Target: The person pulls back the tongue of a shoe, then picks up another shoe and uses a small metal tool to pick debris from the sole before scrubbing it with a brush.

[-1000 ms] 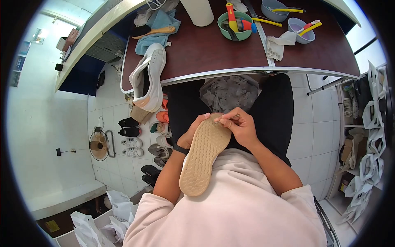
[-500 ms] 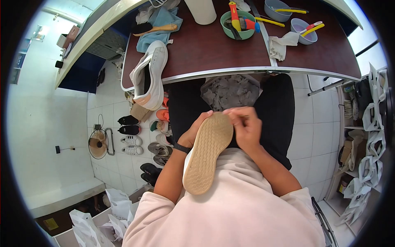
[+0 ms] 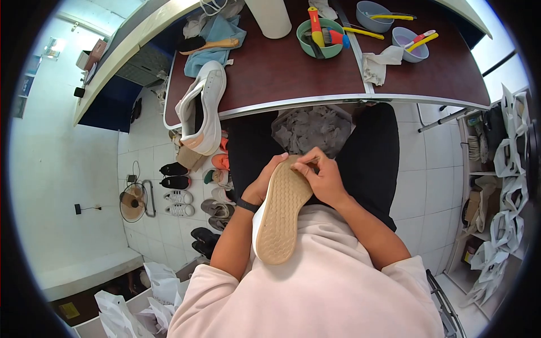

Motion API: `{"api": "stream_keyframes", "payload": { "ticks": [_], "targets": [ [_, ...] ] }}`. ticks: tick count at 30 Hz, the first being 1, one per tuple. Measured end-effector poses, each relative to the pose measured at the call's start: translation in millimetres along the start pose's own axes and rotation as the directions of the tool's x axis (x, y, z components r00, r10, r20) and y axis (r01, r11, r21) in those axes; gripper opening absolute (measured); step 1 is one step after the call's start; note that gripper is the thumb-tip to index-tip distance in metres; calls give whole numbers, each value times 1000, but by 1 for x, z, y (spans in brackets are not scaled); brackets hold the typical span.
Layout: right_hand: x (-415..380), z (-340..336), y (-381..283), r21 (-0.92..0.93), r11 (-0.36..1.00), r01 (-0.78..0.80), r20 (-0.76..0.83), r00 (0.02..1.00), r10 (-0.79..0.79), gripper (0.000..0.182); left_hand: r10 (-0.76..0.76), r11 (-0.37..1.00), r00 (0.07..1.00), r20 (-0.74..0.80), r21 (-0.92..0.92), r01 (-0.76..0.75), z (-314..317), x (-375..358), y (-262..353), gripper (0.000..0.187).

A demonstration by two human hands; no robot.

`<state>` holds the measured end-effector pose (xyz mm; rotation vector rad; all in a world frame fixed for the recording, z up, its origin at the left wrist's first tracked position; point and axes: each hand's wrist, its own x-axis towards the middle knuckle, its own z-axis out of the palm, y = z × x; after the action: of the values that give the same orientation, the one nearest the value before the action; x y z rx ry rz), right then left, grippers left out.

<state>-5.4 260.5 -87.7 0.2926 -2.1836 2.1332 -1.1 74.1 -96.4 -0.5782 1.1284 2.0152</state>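
Observation:
A white shoe [image 3: 280, 217] is held sole-up over my lap, its tan patterned outsole facing me. My left hand [image 3: 266, 181] is wrapped round its left side near the upper end. The fingers of my right hand [image 3: 322, 176] are pinched together against the sole near that same end; whatever they hold, if anything, is too small to make out. Its matching white shoe [image 3: 211, 107] lies on its side at the table's left front edge, partly overhanging. The upper of the held shoe is mostly hidden beneath the sole.
On the brown table [image 3: 270, 79] are a green bowl [image 3: 322, 50] with brushes, two bluish bowls [image 3: 376, 22], a blue cloth [image 3: 217, 45] and a wooden-handled brush [image 3: 222, 45]. A bin of crumpled grey material [image 3: 313, 129] sits between my knees. Several shoes [image 3: 180, 197] line the floor at left.
My right hand has moved slightly left and inward from the shoe's edge onto the sole, its fingers now pinched there. My left hand keeps its hold on the shoe.

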Motion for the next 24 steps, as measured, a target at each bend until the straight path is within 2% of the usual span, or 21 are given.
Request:
{"api": "stream_keyframes", "payload": {
  "ticks": [2,3,5,6,7,10,11,14,15,20,24],
  "targets": [
    [1,-1,14,-160,981,-109,7,994,111,8,-87,996,996,-18,16,88,-7,4,2,56],
    [8,-3,14,-51,997,-61,-108,993,55,8,-39,999,999,3,14,39,-3,6,4,57],
    [10,-4,10,143,988,-55,-61,996,64,9,57,998,998,31,-13,-57,5,5,0,58],
    [7,-1,7,246,967,-62,-33,997,72,9,29,1000,999,32,0,-29,1,5,-2,59],
    [3,-2,8,291,933,-212,191,968,161,10,-2,1000,999,32,15,2,-8,6,-3,59],
    [8,-3,21,-18,983,-182,-24,983,181,11,-10,999,1000,30,34,9,-1,0,1,60],
    [10,-6,24,123,975,-188,-39,980,194,10,5,999,1000,29,35,-6,4,-1,4,60],
    [-5,-8,9,268,946,-181,107,982,158,10,-36,999,999,37,-11,37,1,-2,2,60],
    [-13,-6,6,303,924,-235,157,968,195,11,-33,999,998,56,0,33,0,-3,1,60],
    [-16,-8,6,351,912,-211,206,968,145,11,-8,997,995,96,75,1,2,-3,5,61],
    [-12,-10,6,387,891,-237,258,956,142,12,-20,999,996,88,51,16,6,-4,6,60]
  ]
}}
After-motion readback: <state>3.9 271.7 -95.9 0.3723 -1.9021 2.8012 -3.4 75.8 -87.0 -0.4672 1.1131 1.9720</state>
